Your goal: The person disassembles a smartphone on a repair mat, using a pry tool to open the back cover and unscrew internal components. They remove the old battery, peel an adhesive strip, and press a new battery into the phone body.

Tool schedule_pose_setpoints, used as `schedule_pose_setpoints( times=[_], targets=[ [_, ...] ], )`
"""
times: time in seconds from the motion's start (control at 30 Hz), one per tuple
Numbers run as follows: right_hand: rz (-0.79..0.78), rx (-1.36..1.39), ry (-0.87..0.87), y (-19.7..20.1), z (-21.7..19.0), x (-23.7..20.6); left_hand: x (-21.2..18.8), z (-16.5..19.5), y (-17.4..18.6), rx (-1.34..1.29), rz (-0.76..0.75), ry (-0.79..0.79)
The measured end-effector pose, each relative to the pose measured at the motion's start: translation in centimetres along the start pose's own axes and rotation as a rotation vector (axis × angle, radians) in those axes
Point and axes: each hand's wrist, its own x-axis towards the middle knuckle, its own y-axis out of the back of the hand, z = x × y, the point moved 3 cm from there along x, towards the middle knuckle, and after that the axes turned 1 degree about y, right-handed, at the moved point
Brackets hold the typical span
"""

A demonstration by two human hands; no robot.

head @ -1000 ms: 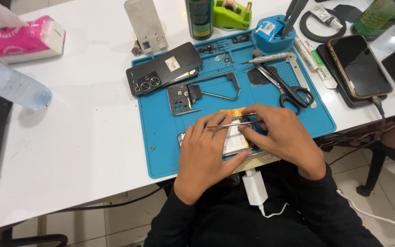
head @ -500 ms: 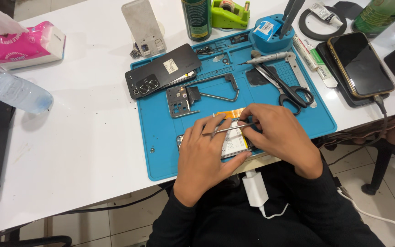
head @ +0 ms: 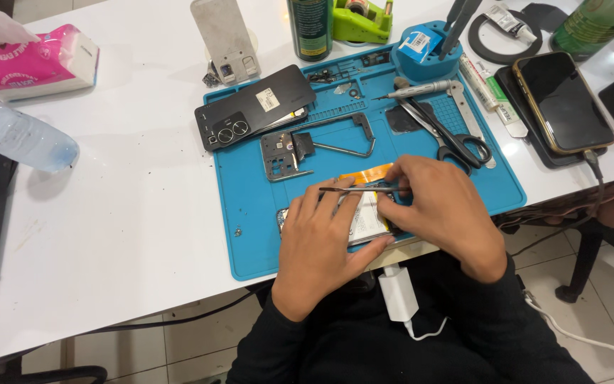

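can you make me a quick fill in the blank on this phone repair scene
1. Both hands work over an opened phone lying on a ____ mat.
2. The right hand holds metal ____ across the phone.
3. The scissors lie on the mat to the ____ of the metal frame.
4. The left hand rests on the ____.

Missing words: blue; tweezers; right; phone

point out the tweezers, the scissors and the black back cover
tweezers (head: 353, 189), head view, middle of the thin metal shaft above the left fingers
scissors (head: 463, 147), head view, black handle loops
black back cover (head: 254, 107), head view, flat middle of the panel
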Motion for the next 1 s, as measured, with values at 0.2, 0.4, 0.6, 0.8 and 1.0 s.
schedule_pose_setpoints(
  times=[0.2,0.4,0.6,0.8,1.0],
  targets=[
    [-0.035,-0.250,-0.119,-0.8,-0.8,-0.6,-0.1,0.1,-0.2,0.009,-0.007,0.006],
    [-0.006,-0.395,-0.053,-1.4,-1.3,0.0,0.2,0.2,-0.1,0.003,0.004,0.000],
    [-0.049,-0.294,-0.157,-0.9,0.1,-0.2,0.3,0.1,-0.2,-0.001,-0.030,0.012],
    [0.227,-0.038,-0.057,1.6,2.6,0.1,0.2,0.2,-0.2,0.002,0.014,-0.005],
    [0.228,0.075,-0.164,2.0,4.3,0.5,0.2,0.1,0.0,0.002,0.003,0.002]
  ],
)
